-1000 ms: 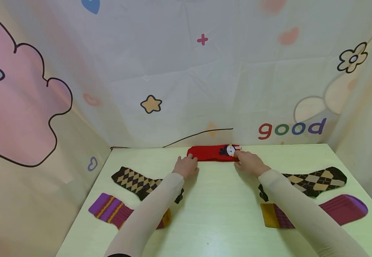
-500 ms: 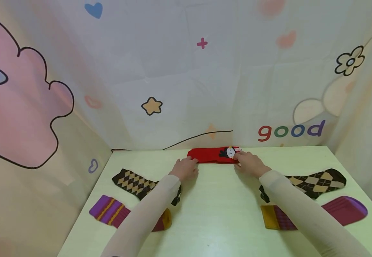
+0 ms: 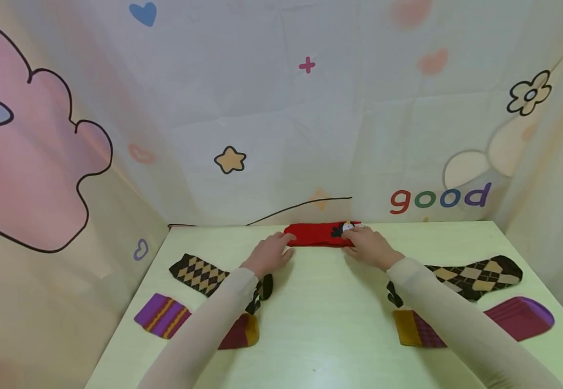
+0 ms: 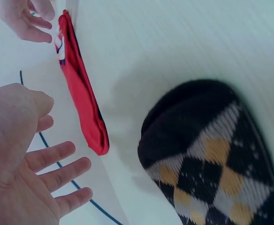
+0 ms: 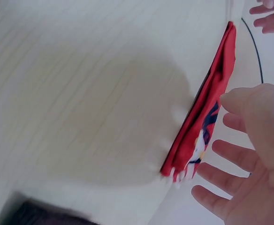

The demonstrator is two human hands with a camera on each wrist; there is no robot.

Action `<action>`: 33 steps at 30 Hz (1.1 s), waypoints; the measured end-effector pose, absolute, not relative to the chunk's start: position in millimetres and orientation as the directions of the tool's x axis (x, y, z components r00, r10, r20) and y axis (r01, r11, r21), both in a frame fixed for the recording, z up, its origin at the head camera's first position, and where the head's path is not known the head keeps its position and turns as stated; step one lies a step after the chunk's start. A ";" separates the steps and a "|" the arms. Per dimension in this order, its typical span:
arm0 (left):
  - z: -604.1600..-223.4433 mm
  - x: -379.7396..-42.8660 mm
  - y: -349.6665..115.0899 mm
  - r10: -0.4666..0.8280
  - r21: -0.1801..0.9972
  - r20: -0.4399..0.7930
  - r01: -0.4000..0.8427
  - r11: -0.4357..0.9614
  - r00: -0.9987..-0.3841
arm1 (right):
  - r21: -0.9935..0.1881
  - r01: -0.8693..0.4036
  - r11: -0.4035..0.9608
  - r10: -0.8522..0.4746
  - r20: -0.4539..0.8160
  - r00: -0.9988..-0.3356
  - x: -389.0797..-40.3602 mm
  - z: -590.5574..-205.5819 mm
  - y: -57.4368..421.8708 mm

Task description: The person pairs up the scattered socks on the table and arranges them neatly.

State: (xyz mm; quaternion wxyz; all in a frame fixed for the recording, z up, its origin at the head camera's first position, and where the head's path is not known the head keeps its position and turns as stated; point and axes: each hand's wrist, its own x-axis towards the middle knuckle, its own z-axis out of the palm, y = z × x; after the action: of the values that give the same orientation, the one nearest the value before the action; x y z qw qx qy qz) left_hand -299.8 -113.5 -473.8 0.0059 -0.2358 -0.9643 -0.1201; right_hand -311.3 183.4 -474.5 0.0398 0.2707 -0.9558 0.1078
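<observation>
A red sock (image 3: 313,235) with a cartoon figure near its right end lies folded flat at the back middle of the table. My left hand (image 3: 268,255) hovers at its left end, fingers spread and relaxed. In the left wrist view, that hand (image 4: 19,159) stands apart from the red fabric (image 4: 83,98). Over the right end reaches my right hand (image 3: 371,247), partly covering the cartoon figure. The right wrist view has this hand's loose fingers (image 5: 228,176) beside the printed part of the sock (image 5: 207,112), gripping nothing.
Argyle socks lie left (image 3: 201,274) and right (image 3: 486,275), partly under my forearms. Nearer are purple and maroon socks, one striped at left (image 3: 162,316) and one at right (image 3: 520,317). A printed curtain (image 3: 281,124) rises behind the table (image 3: 320,324).
My left hand has drawn slightly left and toward me from the sock's left end. My right hand has shifted a little left over the cartoon figure. The red sock has stayed in place.
</observation>
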 end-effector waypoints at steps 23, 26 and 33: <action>-464.7 -274.0 -185.1 0.369 0.271 0.181 0.407 0.872 -0.912 | -0.297 -0.614 0.731 -0.583 0.195 -0.789 -289.0 -472.5 122.4; -466.0 -269.9 -196.4 0.342 0.256 0.177 0.378 0.890 -0.923 | -0.306 -0.620 0.722 -0.589 0.196 -0.784 -285.1 -472.0 113.4; -469.0 -265.4 -224.7 0.284 0.234 0.176 0.320 0.918 -0.943 | -0.310 -0.626 0.715 -0.600 0.187 -0.778 -279.4 -471.3 91.4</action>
State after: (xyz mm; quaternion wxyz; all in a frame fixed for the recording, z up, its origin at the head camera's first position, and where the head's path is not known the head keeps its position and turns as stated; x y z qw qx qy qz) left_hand -265.4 -224.7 -469.0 0.0695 -0.1546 -0.9768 -0.1309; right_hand -279.4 91.4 -471.3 0.0363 0.3314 -0.9253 0.1807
